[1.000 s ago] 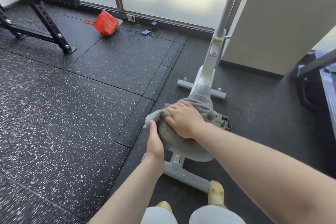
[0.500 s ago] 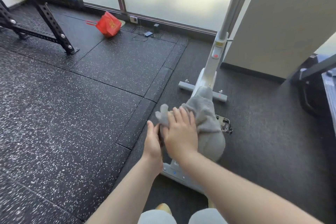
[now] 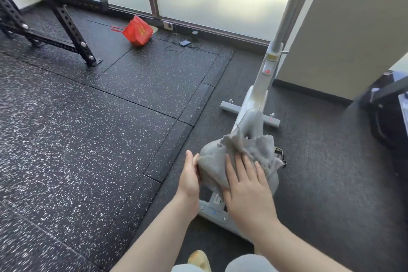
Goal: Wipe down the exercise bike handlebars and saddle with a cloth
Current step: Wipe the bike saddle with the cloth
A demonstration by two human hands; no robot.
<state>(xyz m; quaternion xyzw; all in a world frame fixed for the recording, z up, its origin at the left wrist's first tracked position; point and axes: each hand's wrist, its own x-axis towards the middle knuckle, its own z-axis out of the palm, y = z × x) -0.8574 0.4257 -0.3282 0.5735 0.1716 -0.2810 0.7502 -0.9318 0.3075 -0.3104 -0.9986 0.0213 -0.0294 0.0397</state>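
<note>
Head view shows a grey cloth (image 3: 247,150) draped over the grey saddle (image 3: 212,161) of a white exercise bike (image 3: 259,95), whose post carries a yellow sticker (image 3: 272,57) and red mark too small to read. The right hand (image 3: 247,185) presses flat, fingers spread, on cloth and saddle; the left hand (image 3: 189,175) rests against the saddle's left edge, its fingers hidden. A red bag (image 3: 138,31) by the window bears gold print, illegible.

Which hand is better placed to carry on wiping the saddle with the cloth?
The right hand: it lies flat on the grey cloth atop the saddle. The left hand only steadies the saddle's left edge.
</note>
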